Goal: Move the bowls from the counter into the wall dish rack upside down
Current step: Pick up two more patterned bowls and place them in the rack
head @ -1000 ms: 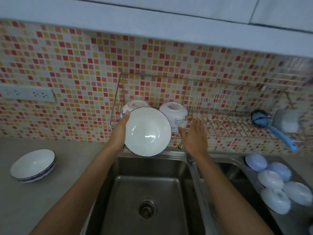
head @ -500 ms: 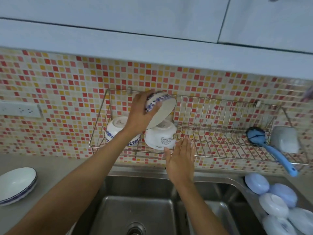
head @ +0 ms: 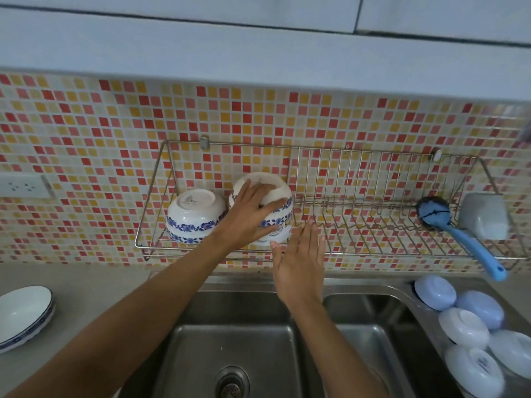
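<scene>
- Head view: your left hand (head: 253,216), which held the bowl (head: 268,196) tilted above the rack (head: 373,248) half a second ago, now grips it upside down, stacked on another bowl there.
- Your right hand (head: 298,254) hovers flat and empty beside it; one bowl on the counter (head: 23,314) remains.

Seen from above the sink (head: 238,349): left hand (head: 248,216) spread over an upturned blue-flowered bowl (head: 277,193), stacked on another inverted bowl (head: 275,235) in the wall dish rack (head: 359,202). Just left of the stack, a third bowl (head: 195,215), also upside down in the rack. Right hand (head: 298,259) flat and open-fingered, raised just below the rack's front rail, holding nothing. At the rack's right end, a blue-handled brush (head: 459,234) and a pale cup (head: 484,215). On the grey counter (head: 94,288) at far left, stacked blue-rimmed bowls (head: 24,315), right side up. Beside the sink on the right, a cluster of small pale upturned dishes (head: 471,328). Behind, red and yellow mosaic tile (head: 258,116).
</scene>
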A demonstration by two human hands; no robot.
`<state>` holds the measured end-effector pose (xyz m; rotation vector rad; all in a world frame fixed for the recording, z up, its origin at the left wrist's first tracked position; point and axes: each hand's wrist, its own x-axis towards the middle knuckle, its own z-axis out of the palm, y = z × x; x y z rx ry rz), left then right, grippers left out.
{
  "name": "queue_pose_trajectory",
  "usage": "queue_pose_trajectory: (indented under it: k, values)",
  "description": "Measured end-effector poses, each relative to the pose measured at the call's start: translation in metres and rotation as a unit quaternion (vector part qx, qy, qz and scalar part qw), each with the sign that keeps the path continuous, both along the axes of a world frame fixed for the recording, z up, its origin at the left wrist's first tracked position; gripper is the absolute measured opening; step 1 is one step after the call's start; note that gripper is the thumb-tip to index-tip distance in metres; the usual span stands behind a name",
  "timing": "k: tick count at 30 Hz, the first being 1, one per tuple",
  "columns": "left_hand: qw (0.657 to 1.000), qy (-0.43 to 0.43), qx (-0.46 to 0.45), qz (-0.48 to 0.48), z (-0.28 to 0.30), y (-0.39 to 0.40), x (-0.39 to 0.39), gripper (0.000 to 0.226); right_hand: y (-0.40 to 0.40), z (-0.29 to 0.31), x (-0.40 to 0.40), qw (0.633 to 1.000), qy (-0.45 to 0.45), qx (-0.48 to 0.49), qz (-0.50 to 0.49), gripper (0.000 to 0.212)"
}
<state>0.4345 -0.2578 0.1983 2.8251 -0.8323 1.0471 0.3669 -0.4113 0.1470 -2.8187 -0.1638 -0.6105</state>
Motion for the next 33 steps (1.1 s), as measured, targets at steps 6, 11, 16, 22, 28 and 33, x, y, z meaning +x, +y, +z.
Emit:
queue_pose_trajectory:
  k: [6,11,16,22,28,33]
  values:
    - [0.998,0.047,-0.033,-0.003,-0.007,0.001,0.002,0.061,0.001,-0.001,0.001,1.000,0.002,-0.006,-0.006,0.076]
    - [0.993,0.116,-0.029,0.019,-0.009,0.002,0.001,0.075,0.001,-0.002,0.001,1.000,-0.003,0.002,-0.004,0.075]
    - [0.989,0.146,-0.006,0.035,-0.010,0.006,0.000,0.089,0.000,-0.001,0.001,1.000,-0.001,-0.006,-0.006,0.075]
    - [0.984,0.166,-0.062,0.004,-0.009,0.017,-0.018,0.080,0.000,0.001,-0.001,1.000,0.008,-0.006,-0.005,0.073]
    - [0.972,0.134,-0.187,0.036,-0.016,0.054,-0.066,0.058,0.034,-0.019,-0.026,0.998,-0.031,0.057,0.008,0.064]
    - [0.949,0.060,-0.269,0.155,-0.056,0.147,-0.135,0.043,0.115,-0.059,-0.076,0.985,0.009,0.099,0.138,0.068]
